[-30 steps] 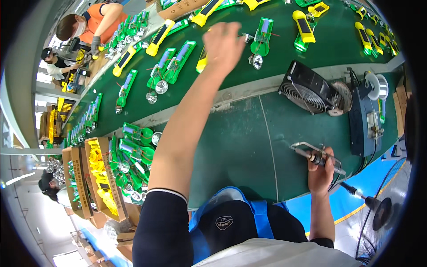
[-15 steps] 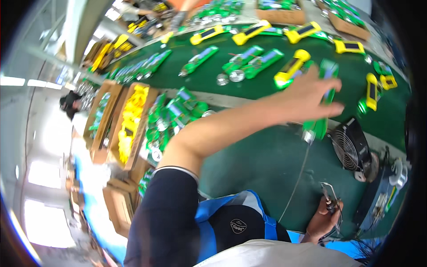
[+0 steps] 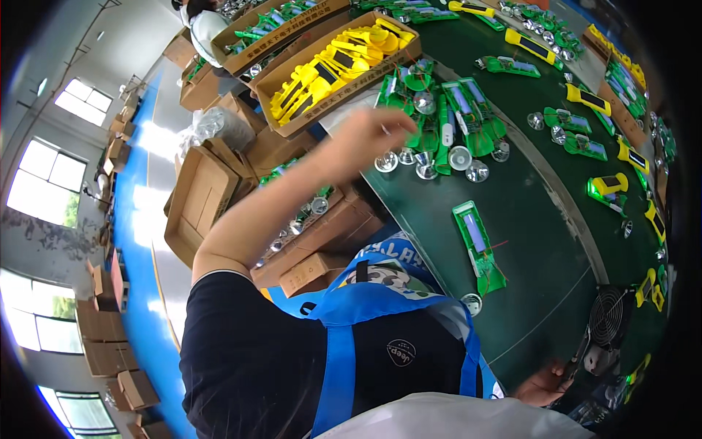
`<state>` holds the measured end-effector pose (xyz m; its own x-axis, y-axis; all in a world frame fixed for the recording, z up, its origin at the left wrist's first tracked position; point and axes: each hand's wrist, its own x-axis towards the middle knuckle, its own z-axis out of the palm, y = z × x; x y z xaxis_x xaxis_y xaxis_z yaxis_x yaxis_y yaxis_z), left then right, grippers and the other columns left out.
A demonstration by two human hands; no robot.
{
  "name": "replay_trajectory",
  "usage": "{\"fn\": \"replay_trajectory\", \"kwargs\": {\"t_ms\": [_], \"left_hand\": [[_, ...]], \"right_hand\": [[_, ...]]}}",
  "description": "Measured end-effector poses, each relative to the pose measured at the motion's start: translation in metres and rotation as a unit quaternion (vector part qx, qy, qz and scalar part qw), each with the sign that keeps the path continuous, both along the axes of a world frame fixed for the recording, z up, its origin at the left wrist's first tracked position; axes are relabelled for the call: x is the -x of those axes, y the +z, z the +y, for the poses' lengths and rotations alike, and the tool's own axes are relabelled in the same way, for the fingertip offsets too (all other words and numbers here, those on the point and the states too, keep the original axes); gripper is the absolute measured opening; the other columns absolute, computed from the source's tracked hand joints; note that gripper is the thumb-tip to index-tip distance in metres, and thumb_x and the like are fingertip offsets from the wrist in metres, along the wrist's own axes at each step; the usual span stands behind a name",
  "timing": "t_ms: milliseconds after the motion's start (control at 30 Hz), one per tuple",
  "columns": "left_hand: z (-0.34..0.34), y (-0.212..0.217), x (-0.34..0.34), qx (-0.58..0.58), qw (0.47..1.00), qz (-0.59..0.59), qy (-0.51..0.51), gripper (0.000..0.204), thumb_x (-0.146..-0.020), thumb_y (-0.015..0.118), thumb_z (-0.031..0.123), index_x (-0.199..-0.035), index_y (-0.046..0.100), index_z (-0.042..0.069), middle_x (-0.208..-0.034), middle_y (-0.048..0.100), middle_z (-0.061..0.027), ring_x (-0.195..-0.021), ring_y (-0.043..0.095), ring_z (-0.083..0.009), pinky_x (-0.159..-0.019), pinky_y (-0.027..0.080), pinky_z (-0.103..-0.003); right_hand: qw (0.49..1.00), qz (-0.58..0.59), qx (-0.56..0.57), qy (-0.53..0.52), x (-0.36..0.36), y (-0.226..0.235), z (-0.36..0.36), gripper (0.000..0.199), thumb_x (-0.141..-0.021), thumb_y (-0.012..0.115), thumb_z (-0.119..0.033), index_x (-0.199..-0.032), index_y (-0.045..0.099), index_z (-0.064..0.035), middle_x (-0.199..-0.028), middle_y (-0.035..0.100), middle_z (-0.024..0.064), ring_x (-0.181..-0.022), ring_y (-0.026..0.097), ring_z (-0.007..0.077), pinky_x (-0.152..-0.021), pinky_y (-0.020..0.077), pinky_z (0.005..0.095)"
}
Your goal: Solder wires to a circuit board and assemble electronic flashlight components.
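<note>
My left hand (image 3: pixel 365 143) reaches to the left over the bench edge, fingers loosely stretched and apart, nothing visible in them. It is beside a pile of green flashlight housings (image 3: pixel 475 121) with batteries, wires and silvery reflectors (image 3: pixel 459 158). A single green flashlight housing (image 3: pixel 475 245) lies in front of my body, its battery showing, a thin red wire sticking out and a reflector (image 3: pixel 472 304) at its near end. At the lower right my right hand (image 3: pixel 545 384) is closed round a soldering iron (image 3: pixel 581 351), partly in shadow, its tip pointing up beside a black fan.
The black fan (image 3: pixel 608 314) stands at the bench's right. Beyond a pale rail, a green belt (image 3: pixel 512 91) carries housings and yellow covers (image 3: pixel 530 46). A carton of yellow covers (image 3: pixel 336 69) is at the far left; an open carton (image 3: pixel 201 201) stands left of my arm.
My left hand has swung from the belt at the right to the pile at the left. The housing under it now lies on the bench. My view has turned left; the right hand keeps the soldering iron.
</note>
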<state>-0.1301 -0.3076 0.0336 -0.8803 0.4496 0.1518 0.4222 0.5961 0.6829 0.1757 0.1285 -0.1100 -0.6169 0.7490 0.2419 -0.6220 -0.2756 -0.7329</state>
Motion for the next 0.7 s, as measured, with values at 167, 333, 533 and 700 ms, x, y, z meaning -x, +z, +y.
{"fn": "replay_trajectory", "kwargs": {"t_ms": [167,333,533,700], "left_hand": [[-0.195,-0.004,0.08,0.514,0.82,-0.02,0.253,0.105,-0.053,0.082,0.042,-0.136,0.026,0.009,-0.129,0.046,-0.0157,-0.124,0.04,-0.0325,-0.099,0.033,-0.05],[-0.256,-0.043,0.147,0.36,0.924,0.047,0.121,0.119,-0.053,0.082,0.039,-0.145,0.01,0.017,-0.144,0.027,-0.0136,-0.133,0.027,-0.0305,-0.105,0.024,-0.054],[-0.221,-0.02,0.184,0.562,0.774,0.236,-0.173,0.119,-0.044,0.084,0.029,-0.144,0.018,0.025,-0.148,0.021,-0.0054,-0.136,0.021,-0.0268,-0.11,0.021,-0.046],[-0.209,-0.013,0.172,0.481,0.839,0.141,-0.213,0.128,-0.039,0.086,0.028,-0.144,0.013,0.017,-0.143,0.026,-0.0157,-0.13,0.031,-0.0314,-0.109,0.023,-0.045]], "right_hand": [[0.98,0.054,0.131,0.138,-0.025,-0.014,0.037,0.024,-0.09,0.043,-0.025,-0.094,0.049,-0.0027,-0.084,0.041,0.008,-0.085,0.043,0.0205,-0.083,0.0322,0.0337],[0.995,-0.026,0.06,0.076,-0.017,0.015,0.011,0.023,-0.092,0.04,-0.023,-0.092,0.05,-0.0014,-0.084,0.043,0.007,-0.087,0.044,0.0193,-0.087,0.0332,0.0343],[0.997,-0.068,0.037,-0.003,0.01,0.046,-0.032,0.024,-0.093,0.047,-0.023,-0.091,0.056,-0.0005,-0.076,0.045,0.0051,-0.079,0.046,0.0181,-0.099,0.0333,0.0383],[0.982,-0.056,0.084,0.161,0.024,0.059,-0.052,0.024,-0.094,0.047,-0.022,-0.091,0.057,-0.0001,-0.072,0.048,0.0055,-0.081,0.051,0.0207,-0.097,0.0369,0.038]]}}
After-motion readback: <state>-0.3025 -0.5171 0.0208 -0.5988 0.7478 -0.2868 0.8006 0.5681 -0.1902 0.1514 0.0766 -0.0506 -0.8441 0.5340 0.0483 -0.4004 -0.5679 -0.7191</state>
